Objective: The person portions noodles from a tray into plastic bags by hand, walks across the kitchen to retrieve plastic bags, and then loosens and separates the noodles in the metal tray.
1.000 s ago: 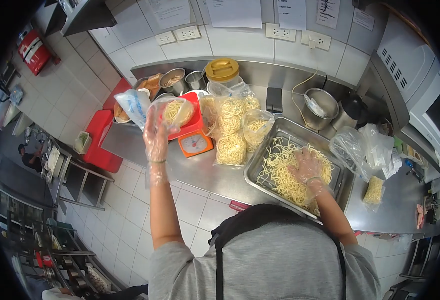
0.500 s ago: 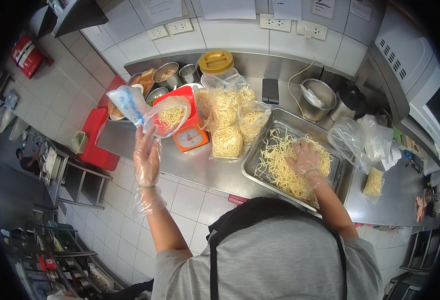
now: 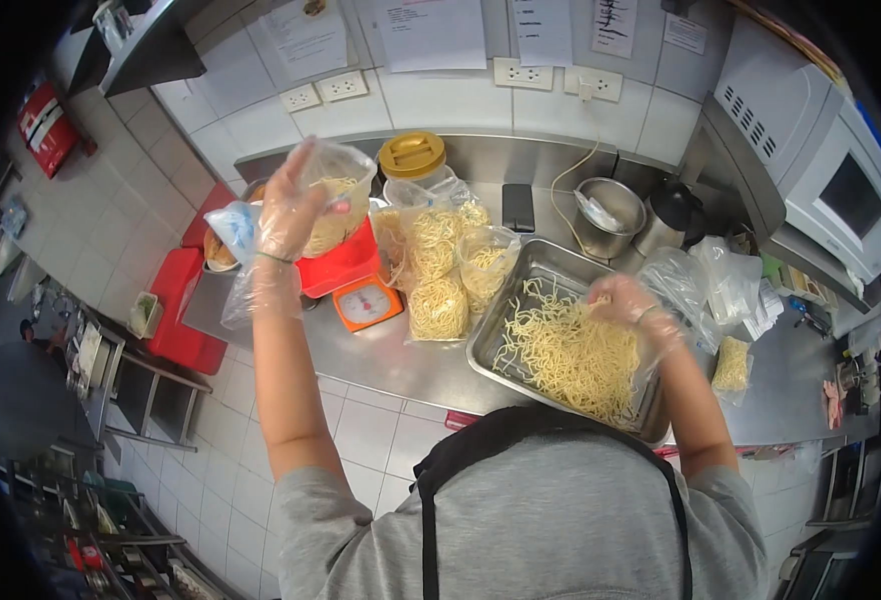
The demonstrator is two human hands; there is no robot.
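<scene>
My left hand (image 3: pixel 289 212), in a clear plastic glove, grips a clear bag of noodles (image 3: pixel 337 205) raised above the red tray (image 3: pixel 341 262) of the orange scale (image 3: pixel 368 303). My right hand (image 3: pixel 623 300), also gloved, is closed above the right part of the loose noodles (image 3: pixel 571 352) in the metal tray (image 3: pixel 485 372); a little noodle shows at its fingers. Between scale and tray stand filled noodle bags (image 3: pixel 439 308), with an open-topped bag of noodles (image 3: pixel 487 262) beside them.
Behind are a gold-lidded container (image 3: pixel 413 157), a black phone (image 3: pixel 518 208), a steel pot (image 3: pixel 609 218) and a dark jug (image 3: pixel 669 215). Plastic bags (image 3: pixel 726 280) and a small noodle bag (image 3: pixel 731 365) lie right of the tray. A microwave (image 3: pixel 821 150) stands at right.
My left hand has taken hold of the noodle bag and lifted it off the scale's red tray. My right hand has risen from the noodles and its fingers have closed.
</scene>
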